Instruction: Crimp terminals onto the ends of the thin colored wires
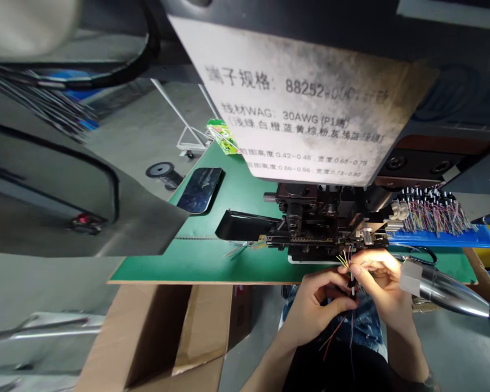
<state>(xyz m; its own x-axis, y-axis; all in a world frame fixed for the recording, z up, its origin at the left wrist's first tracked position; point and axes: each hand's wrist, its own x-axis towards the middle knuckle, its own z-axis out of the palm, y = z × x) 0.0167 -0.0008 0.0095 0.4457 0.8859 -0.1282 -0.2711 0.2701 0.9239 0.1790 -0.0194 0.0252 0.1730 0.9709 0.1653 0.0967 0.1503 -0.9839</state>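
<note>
Both hands are at the front edge of the green table, just below a dark terminal crimping machine (310, 218). Between them is a wire bundle (353, 288) with a black and white sheathed part and thin coloured strands. My left hand (316, 305) is closed around the sheathed part, and red and dark strands hang below it. Thumb and fingers of my right hand (378, 280) pinch the upper strands near the machine's front. Yellow wire ends (343, 260) fan out to the left of those fingertips. Which single strand the right hand grips is too small to tell.
A phone (200, 189) lies on the green table (155, 268), with a wire spool (163, 174) beyond it. A blue tray (445, 238) of wire bundles stands right. A metal lamp arm (449, 291) reaches in beside my right hand. A cardboard box (204, 326) sits below left.
</note>
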